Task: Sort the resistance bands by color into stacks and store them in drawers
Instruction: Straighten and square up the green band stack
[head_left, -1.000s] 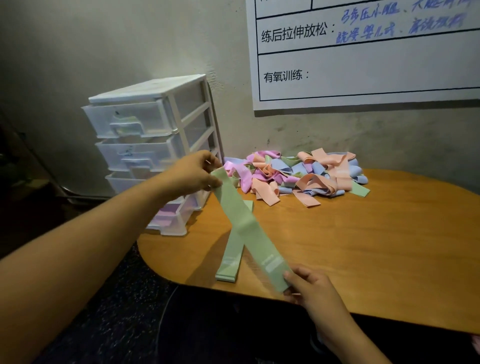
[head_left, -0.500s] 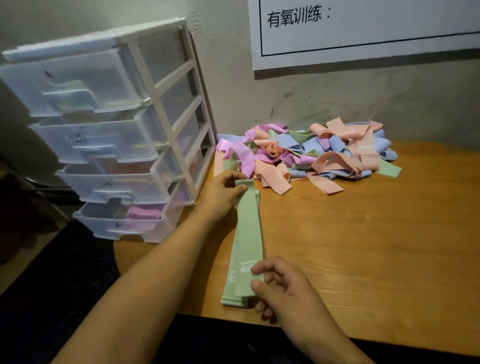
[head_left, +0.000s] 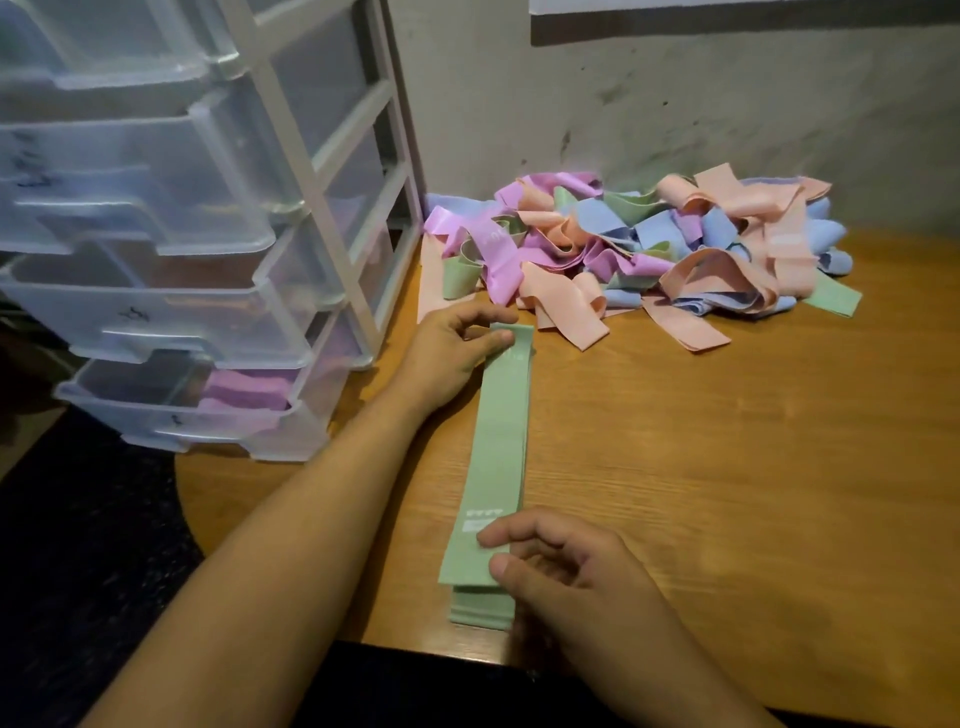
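Wooden table (head_left: 727, 493) carries the green stack (head_left: 496, 467) beside the drawer unit (head_left: 208, 234). I see my left hand (head_left: 447, 353) pinching its far end, my right hand (head_left: 566, 571) pressing curled fingers on its near end (mixed pile (head_left: 623, 249) behind).

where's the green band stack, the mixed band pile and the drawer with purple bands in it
green band stack (head_left: 497, 447), head view, middle of the top band
mixed band pile (head_left: 639, 249), head view, centre of the heap
bottom drawer (head_left: 171, 415), head view, its clear front wall
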